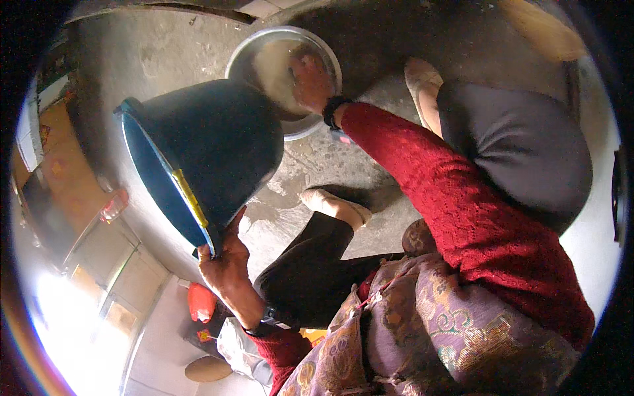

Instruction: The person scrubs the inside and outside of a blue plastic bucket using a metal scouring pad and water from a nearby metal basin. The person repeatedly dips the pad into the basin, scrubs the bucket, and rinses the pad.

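My left hand (pixel 230 270) grips the rim of a dark plastic bucket (pixel 213 143) with a blue inside and a yellow grip on its handle. The bucket is tilted onto its side, its mouth facing left and its base beside a round metal basin (pixel 334 64). Over that basin reaches my right hand (pixel 312 81), slightly blurred, with a black band at the wrist. Pale, cloudy contents show in the basin next to my fingers. Whether my right fingers hold anything cannot be told.
Concrete floor (pixel 277 237) with damp patches lies under the basin and around my light shoes (pixel 332 203). At the left are cardboard boxes (pixel 64 168). A red bag (pixel 200 302) and a white plastic bag (pixel 237 346) are at the lower left.
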Demonstrator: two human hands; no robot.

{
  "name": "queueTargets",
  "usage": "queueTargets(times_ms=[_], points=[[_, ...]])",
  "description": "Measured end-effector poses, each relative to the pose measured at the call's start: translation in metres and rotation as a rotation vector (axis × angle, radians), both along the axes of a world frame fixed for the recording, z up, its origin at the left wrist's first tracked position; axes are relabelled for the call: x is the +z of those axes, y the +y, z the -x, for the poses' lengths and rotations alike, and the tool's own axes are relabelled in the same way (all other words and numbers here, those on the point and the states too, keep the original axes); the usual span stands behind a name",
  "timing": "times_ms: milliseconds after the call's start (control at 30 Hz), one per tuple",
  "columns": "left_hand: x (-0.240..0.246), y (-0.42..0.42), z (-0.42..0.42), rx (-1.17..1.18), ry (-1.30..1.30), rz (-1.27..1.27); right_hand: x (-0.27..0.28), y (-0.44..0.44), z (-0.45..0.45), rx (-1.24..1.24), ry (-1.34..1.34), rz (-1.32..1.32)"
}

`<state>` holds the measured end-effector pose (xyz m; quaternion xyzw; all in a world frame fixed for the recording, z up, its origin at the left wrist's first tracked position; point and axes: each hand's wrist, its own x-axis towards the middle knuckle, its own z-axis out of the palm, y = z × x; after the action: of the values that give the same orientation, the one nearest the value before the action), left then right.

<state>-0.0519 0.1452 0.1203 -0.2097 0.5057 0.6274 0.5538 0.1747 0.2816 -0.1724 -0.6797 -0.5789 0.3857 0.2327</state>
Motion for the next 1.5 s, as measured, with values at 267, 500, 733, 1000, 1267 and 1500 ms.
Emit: queueTargets(times_ms=[267, 500, 733, 1000, 1267, 1500], points=[[0.003, 0.015, -0.015, -0.078, 0.039, 0.065, -0.017, -0.001, 0.008, 0.247, -0.107, 0.217], [0.0, 0.021, -0.018, -0.173, -0.018, -0.054, 0.07, -0.015, 0.047, -0.523, 0.62, -0.056], [0.002, 0.018, -0.009, -0.19, -0.1, -0.081, 0.202, -0.029, 0.041, -0.379, 0.724, -0.66], [0.022, 0.002, -0.031, -0.157, 0.154, -0.107, 0.165, 0.039, 0.016, 0.126, 0.46, -0.391], [0.021, -0.017, -0.02, -0.097, 0.248, -0.05, 0.188, 0.029, 0.061, 0.053, 0.907, -0.733], [0.022, -0.046, -0.001, -0.152, 0.139, -0.088, 0.131, 0.09, 0.039, 0.525, 0.554, -0.317]])
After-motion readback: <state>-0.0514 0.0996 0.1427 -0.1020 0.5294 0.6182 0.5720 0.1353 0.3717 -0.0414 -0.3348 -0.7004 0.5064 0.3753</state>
